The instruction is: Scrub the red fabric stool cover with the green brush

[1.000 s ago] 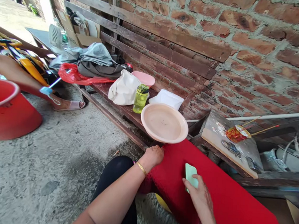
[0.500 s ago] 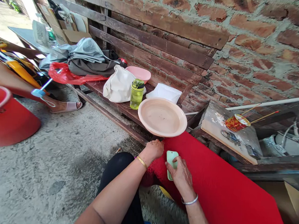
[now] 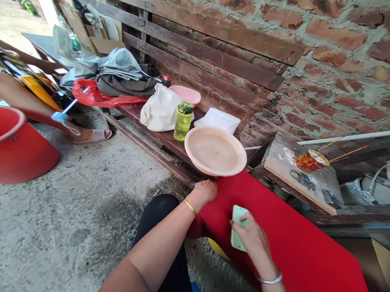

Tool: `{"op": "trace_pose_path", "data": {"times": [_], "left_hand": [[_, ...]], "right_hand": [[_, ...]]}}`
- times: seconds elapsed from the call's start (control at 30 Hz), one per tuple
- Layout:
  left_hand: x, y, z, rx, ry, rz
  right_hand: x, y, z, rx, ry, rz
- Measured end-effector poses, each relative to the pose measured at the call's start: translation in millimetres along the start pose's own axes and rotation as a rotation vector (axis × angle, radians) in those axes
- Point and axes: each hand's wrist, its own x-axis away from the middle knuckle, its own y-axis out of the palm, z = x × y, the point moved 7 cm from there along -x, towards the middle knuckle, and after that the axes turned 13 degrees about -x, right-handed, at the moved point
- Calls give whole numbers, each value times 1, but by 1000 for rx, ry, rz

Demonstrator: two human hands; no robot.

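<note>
A red cloth (image 3: pixel 288 238) lies spread out in front of me, its near edge darker and rumpled. My left hand (image 3: pixel 206 191) is closed at the cloth's far left corner, just below the basin, gripping the cloth there; its fingertips are hidden. In my right hand (image 3: pixel 252 234) is a pale green flat block (image 3: pixel 238 242) with rounded corners and a small hole at one end, like the back of a scrub brush. Thumb and fingers pinch its sides over the cloth. Its underside cannot be seen. A pale pink basin (image 3: pixel 242 159) of cloudy water stands beyond the left hand.
On the wooden bench (image 3: pixel 156 137) are a green bottle (image 3: pixel 183 123), a white bag (image 3: pixel 159 109) and a pink bowl (image 3: pixel 186 93). A red bucket (image 3: pixel 27 154) and another person's leg (image 3: pixel 47 103) are at left. A board (image 3: pixel 285 168) at right holds a red tin (image 3: pixel 308 161).
My right hand has drawn the pale green block toward me and to the right along the cloth. My left hand keeps its place at the corner. The view has shifted slightly.
</note>
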Motion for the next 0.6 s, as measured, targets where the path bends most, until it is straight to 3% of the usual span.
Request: {"op": "trace_pose_path", "data": {"times": [0.13, 0.23, 0.33, 0.6], "left_hand": [[1, 0, 2, -35, 19, 14], [3, -3, 3, -46, 24, 15], [3, -6, 5, -41, 30, 4], [-1, 0, 6, -35, 23, -10]], "right_hand": [[16, 25, -62, -35, -151, -35], [19, 24, -63, 11, -160, -39], [20, 13, -17, 45, -76, -60], [52, -22, 158, -114, 243, 32]]}}
